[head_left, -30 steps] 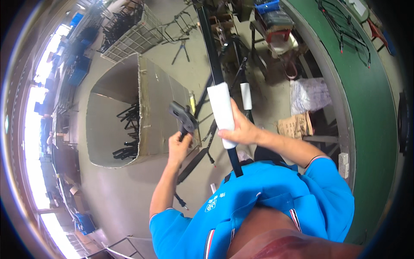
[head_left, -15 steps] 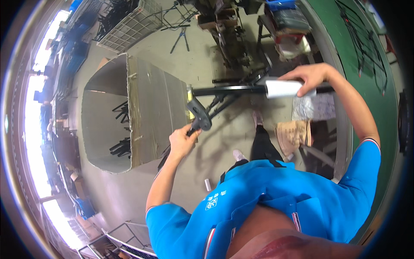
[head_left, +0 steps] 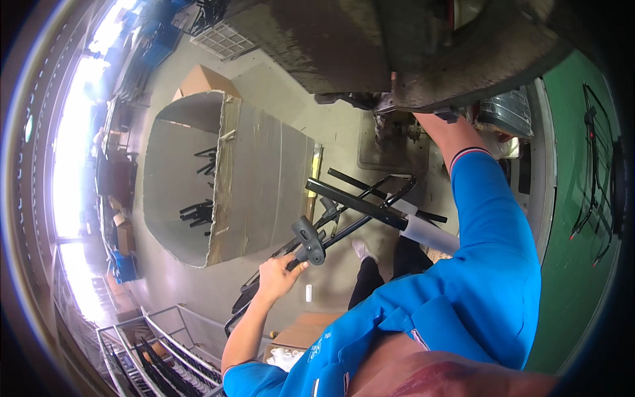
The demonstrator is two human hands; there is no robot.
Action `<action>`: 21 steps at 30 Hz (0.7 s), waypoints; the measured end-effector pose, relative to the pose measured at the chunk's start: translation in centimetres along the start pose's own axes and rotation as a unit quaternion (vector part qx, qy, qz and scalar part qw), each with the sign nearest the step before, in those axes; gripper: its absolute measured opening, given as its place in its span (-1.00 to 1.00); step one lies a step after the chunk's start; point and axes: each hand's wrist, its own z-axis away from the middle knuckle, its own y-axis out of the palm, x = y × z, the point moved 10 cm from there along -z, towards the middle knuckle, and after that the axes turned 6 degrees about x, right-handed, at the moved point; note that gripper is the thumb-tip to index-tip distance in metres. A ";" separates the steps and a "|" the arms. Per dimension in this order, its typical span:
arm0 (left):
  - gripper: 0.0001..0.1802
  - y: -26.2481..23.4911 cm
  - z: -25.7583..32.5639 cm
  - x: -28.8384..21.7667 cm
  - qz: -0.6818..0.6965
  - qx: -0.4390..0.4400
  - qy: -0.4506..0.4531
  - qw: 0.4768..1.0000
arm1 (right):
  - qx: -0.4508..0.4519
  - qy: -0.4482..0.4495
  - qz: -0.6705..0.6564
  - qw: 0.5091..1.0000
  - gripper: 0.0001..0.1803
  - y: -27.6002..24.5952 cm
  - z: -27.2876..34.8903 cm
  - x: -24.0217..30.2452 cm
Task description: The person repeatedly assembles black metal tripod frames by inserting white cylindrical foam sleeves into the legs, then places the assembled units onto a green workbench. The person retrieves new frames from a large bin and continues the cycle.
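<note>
Black frame tubing [head_left: 370,205] sits in mid-handling: the left hand [head_left: 278,274] has its fingers [head_left: 294,264] closed around the grey end fitting [head_left: 309,241]; the right hand is hidden overhead, grip unknowable. A large cardboard box [head_left: 258,178] behind holds more black parts.

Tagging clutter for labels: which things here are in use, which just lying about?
In use: left hand on grey handle of black tube frame; right arm raised, hand hidden.
Lying about: big cardboard box with black parts, wire rack, green board.
</note>
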 end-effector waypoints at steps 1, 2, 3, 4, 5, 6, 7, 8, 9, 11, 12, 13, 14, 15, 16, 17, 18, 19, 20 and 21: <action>-0.64 0.0 0.0 0.6 0.001 0.007 -0.015 1.000 | -0.013 -0.008 -0.003 1.000 -0.88 -0.2 0.1 0.0; -0.65 -0.4 0.1 0.3 0.003 -0.002 -0.016 1.000 | -0.036 -0.018 -0.007 0.999 -0.89 -0.7 0.8 -0.3; -0.67 -0.6 -0.2 0.7 0.017 0.001 -0.026 1.000 | -0.074 -0.039 -0.023 0.996 -0.89 -1.7 1.4 -0.4; -0.66 -0.8 -0.4 0.9 0.033 -0.009 -0.020 0.999 | -0.115 -0.067 -0.047 0.990 -0.90 -3.3 2.7 -0.4; -0.63 -0.7 -0.8 1.2 0.051 -0.017 -0.015 0.998 | -0.144 -0.102 -0.088 0.980 -0.90 -4.6 4.4 0.1; -0.65 -0.9 -1.1 1.6 0.071 -0.024 -0.015 0.997 | -0.140 -0.129 -0.157 0.969 -0.91 -5.5 5.9 0.4; -0.67 -0.7 -1.0 2.2 0.097 -0.034 -0.020 0.994 | -0.101 -0.152 -0.254 0.950 -0.91 -6.0 7.1 1.2; -0.69 -0.5 -1.4 2.7 0.117 -0.029 -0.019 0.993 | -0.066 -0.155 -0.345 0.923 -0.92 -5.9 8.9 1.6; -0.70 0.0 -1.5 3.8 0.128 -0.022 -0.043 0.991 | 0.042 -0.093 -0.476 0.873 -0.90 -5.5 10.4 2.8; -0.69 0.4 -2.5 5.5 0.153 0.004 -0.061 0.986 | 0.198 0.087 -0.687 0.693 -0.86 -5.0 15.8 5.7; -0.68 0.6 -3.1 5.9 0.182 -0.003 -0.043 0.982 | 0.171 0.083 -0.667 0.721 -0.80 -7.0 16.7 6.6; -0.68 0.2 -3.3 6.1 0.161 0.002 -0.026 0.987 | 0.144 0.078 -0.641 0.750 -0.79 -7.4 16.7 6.7; -0.68 0.1 -3.8 6.2 0.164 0.014 -0.019 0.986 | 0.117 0.074 -0.613 0.778 -0.77 -7.8 16.5 6.7; -0.68 -0.2 -4.3 6.0 0.166 0.026 -0.013 0.986 | 0.091 0.069 -0.583 0.804 -0.76 -8.3 16.7 6.7; -0.67 -0.5 -4.6 6.1 0.163 0.013 0.007 0.986 | 0.075 0.032 -0.583 0.808 -0.75 -9.3 16.8 7.8; -0.66 -0.7 -4.9 6.4 0.168 0.020 0.012 0.986 | 0.069 0.048 -0.573 0.815 -0.75 -9.4 17.0 7.8; -0.66 -1.0 -5.4 6.3 0.173 0.027 0.017 0.984 | 0.062 0.065 -0.563 0.822 -0.75 -9.3 17.1 7.7; -0.66 -1.5 -5.9 6.3 0.175 0.037 0.022 0.984 | 0.054 0.084 -0.554 0.827 -0.75 -9.3 17.3 7.4; -0.66 -1.9 -6.5 5.8 0.177 0.056 0.030 0.982 | 0.080 0.110 -0.575 0.807 -0.74 -8.9 17.4 7.4; -0.66 -2.6 -7.1 5.1 0.173 0.060 0.044 0.982 | 0.134 0.138 -0.621 0.760 -0.77 -6.8 17.2 6.2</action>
